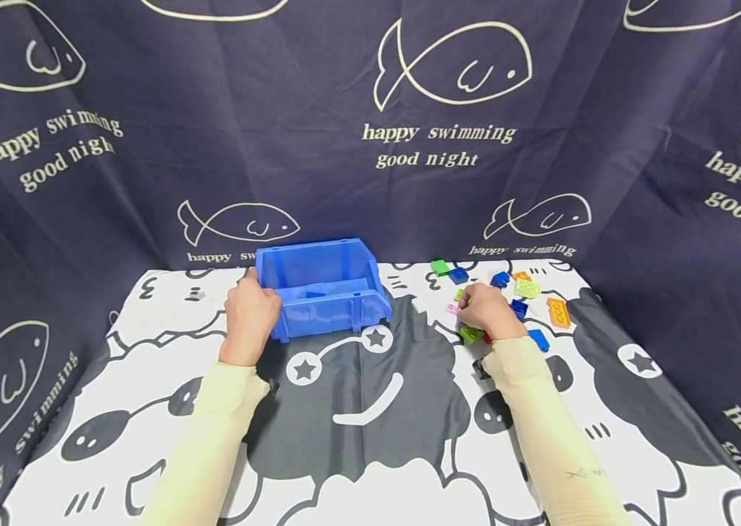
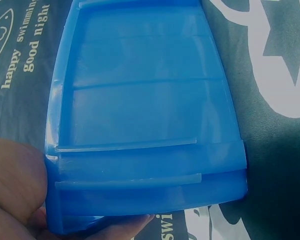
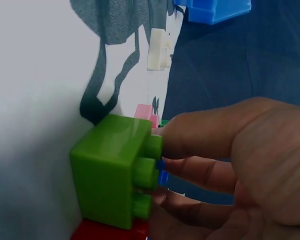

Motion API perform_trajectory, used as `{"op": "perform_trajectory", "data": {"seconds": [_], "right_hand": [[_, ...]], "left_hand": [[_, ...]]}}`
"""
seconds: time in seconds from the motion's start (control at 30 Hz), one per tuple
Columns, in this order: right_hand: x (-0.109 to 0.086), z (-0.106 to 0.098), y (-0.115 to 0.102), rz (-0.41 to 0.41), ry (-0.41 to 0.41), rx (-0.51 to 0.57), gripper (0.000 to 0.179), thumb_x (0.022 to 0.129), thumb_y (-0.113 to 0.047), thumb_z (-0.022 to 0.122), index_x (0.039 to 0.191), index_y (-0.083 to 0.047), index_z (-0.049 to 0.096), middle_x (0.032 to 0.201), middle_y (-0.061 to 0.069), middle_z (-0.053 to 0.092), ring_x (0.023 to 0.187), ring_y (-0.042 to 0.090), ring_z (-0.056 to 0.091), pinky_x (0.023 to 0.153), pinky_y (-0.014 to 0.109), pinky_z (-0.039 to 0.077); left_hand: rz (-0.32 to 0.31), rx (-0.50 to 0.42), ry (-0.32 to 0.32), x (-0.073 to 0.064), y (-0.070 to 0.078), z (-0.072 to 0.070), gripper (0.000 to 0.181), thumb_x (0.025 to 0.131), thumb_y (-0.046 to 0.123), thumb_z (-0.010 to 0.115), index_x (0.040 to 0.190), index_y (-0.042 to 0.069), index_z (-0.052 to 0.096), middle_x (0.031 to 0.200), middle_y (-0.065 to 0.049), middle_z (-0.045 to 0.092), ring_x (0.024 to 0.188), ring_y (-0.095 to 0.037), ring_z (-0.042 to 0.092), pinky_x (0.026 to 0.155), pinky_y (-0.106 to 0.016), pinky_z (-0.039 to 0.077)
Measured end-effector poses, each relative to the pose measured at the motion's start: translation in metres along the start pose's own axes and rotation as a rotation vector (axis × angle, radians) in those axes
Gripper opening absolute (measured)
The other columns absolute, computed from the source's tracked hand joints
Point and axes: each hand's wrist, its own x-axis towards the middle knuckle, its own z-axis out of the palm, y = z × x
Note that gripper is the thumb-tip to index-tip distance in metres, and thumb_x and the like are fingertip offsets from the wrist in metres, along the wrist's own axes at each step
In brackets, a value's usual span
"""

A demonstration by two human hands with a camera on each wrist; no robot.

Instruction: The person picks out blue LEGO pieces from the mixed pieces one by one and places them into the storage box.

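My left hand (image 1: 251,314) grips the left side of an open blue plastic bin (image 1: 318,321). In the left wrist view, the thumb lies along the bin wall (image 2: 150,110) and a finger shows under its rim. My right hand (image 1: 490,313) reaches down among toy building blocks, its fingertips beside a pink block (image 1: 453,308) and a small lime block (image 1: 459,294). A green block (image 3: 110,170) with round studs stands in front of the right fingertips, on or against a red block (image 3: 110,231). The studs partly hide the fingertips, so I cannot tell if they pinch anything.
Around the right hand lie several blocks, among them an orange one (image 1: 558,312), a blue one (image 1: 538,340), a yellow-green one (image 1: 527,288) and a green one (image 1: 439,267). A cartoon-print cloth (image 1: 357,409) covers the table. Dark fish-print curtain (image 1: 318,146) rises behind it.
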Motion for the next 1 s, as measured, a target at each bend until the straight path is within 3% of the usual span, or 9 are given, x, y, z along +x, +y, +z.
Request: {"op": "perform_trajectory", "data": {"seconds": [0.3, 0.53, 1.0], "right_hand": [[-0.005, -0.010, -0.008, 0.003, -0.007, 0.007, 0.017, 0.087, -0.012, 0.068, 0.101, -0.003, 0.067, 0.097, 0.016, 0.062, 0.080, 0.029, 0.059, 0.060, 0.033, 0.047], [-0.008, -0.017, -0.010, -0.014, 0.047, -0.009, 0.025, 0.089, -0.016, 0.065, 0.110, -0.003, 0.068, 0.108, 0.020, 0.064, 0.084, 0.030, 0.060, 0.068, 0.036, 0.049], [-0.014, -0.022, -0.016, -0.092, 0.151, 0.031, 0.023, 0.087, -0.016, 0.067, 0.108, -0.005, 0.070, 0.094, 0.016, 0.067, 0.076, 0.028, 0.061, 0.067, 0.038, 0.050]], "left_hand": [[0.007, -0.014, 0.013, 0.000, 0.000, 0.000, 0.034, 0.090, 0.010, 0.047, 0.117, -0.005, 0.062, 0.109, -0.034, 0.068, 0.101, -0.056, 0.065, 0.085, -0.063, 0.049], [0.004, -0.017, 0.011, 0.000, 0.000, 0.000, 0.035, 0.090, 0.010, 0.048, 0.117, -0.005, 0.062, 0.110, -0.034, 0.068, 0.101, -0.057, 0.065, 0.085, -0.063, 0.049], [0.001, -0.019, 0.004, 0.000, 0.000, 0.000, 0.036, 0.090, 0.009, 0.047, 0.119, -0.005, 0.062, 0.111, -0.035, 0.068, 0.102, -0.057, 0.065, 0.085, -0.063, 0.049]]}}
